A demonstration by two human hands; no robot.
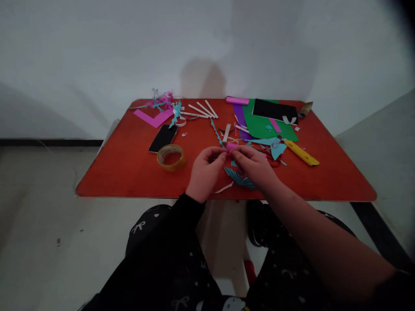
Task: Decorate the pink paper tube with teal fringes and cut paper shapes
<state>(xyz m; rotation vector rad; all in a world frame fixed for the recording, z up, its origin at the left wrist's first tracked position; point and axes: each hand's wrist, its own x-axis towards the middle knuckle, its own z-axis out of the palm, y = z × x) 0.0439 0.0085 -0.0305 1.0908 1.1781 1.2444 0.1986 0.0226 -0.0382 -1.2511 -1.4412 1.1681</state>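
My left hand (207,169) and my right hand (253,165) meet over the front middle of the red table (123,172). Thumb and fingers of each are pinched together, fingertips nearly touching. Between them is something small, mostly hidden by the fingers. A bit of pink paper (231,147) shows just behind the fingertips; whether it is held is unclear. Below my right hand lies a pleated blue-green paper piece (240,178), with a thin white strip (223,188) near it. Red-handled scissors (274,162) lie partly hidden beyond my right hand.
A tape roll (170,157) and a phone (164,138) lie left. White sticks (202,108) and paper scraps (162,101) are at the back. Right are green paper (259,125), a black sheet (274,110) and a yellow cutter (301,152). A wall stands behind.
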